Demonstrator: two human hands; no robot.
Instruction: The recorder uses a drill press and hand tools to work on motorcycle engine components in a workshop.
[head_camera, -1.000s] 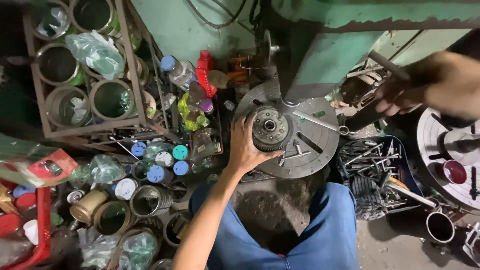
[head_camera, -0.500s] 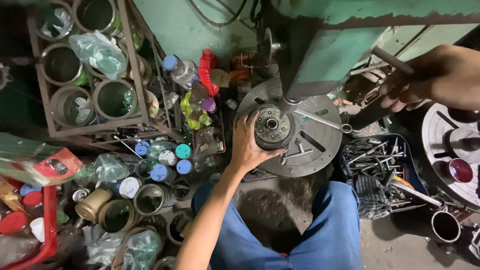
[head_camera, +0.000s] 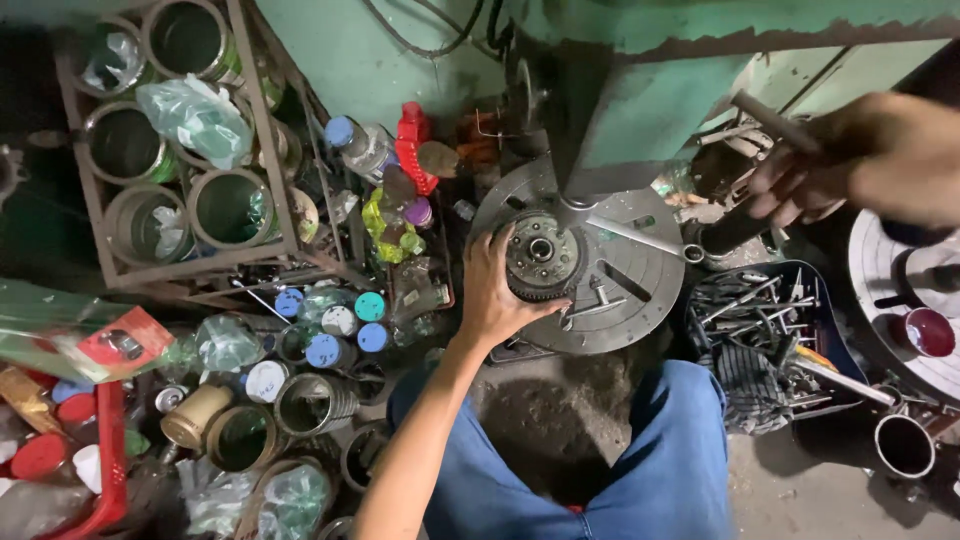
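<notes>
A round toothed metal part (head_camera: 541, 255) sits on the slotted round table (head_camera: 640, 290) of a green drill press (head_camera: 640, 90). My left hand (head_camera: 492, 295) grips the left rim of that part, fingers curled over its edge. My right hand (head_camera: 850, 160) is raised at the upper right, closed around the press's metal feed lever (head_camera: 772, 122). A wrench (head_camera: 645, 237) lies on the round table just right of the part. My knees in blue trousers (head_camera: 640, 470) are below the table.
A metal rack of open tins (head_camera: 180, 150) stands at the left, with bottles and capped jars (head_camera: 330, 325) beside it. A dark tray of loose tools (head_camera: 770, 330) sits at the right. A metal pipe end (head_camera: 905, 445) and a red cup (head_camera: 928, 332) lie farther right.
The view has shifted slightly; my left hand stays on the toothed part and my right hand stays on the lever, a little lower in the picture.
</notes>
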